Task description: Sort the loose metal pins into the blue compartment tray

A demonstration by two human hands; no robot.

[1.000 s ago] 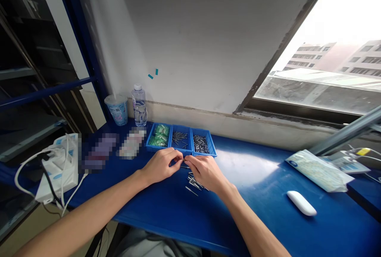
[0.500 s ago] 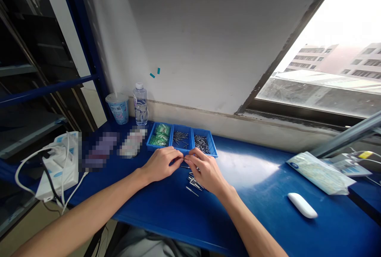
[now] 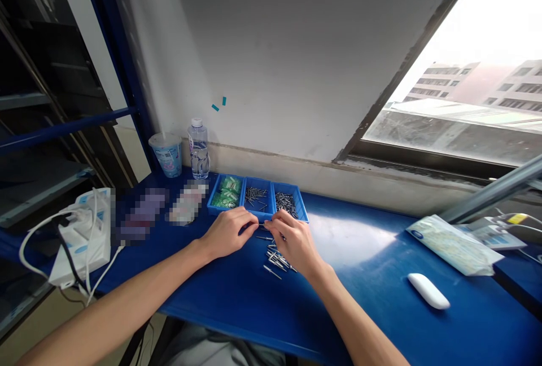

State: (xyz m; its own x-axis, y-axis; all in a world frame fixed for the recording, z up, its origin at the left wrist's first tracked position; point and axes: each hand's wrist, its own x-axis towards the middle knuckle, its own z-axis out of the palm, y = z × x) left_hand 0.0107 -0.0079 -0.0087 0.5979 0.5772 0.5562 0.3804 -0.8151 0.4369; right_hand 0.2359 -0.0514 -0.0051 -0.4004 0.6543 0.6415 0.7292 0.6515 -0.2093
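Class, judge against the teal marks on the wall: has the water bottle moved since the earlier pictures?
No. The water bottle keeps its place, below and left of the teal marks, beside the cup as before.

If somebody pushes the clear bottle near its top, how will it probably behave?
The bottle would probably tip rather than slide, as it stands tall and narrow. Its clear, plastic-looking side may flex a little. Pushed backwards, it would likely meet the wall close behind.
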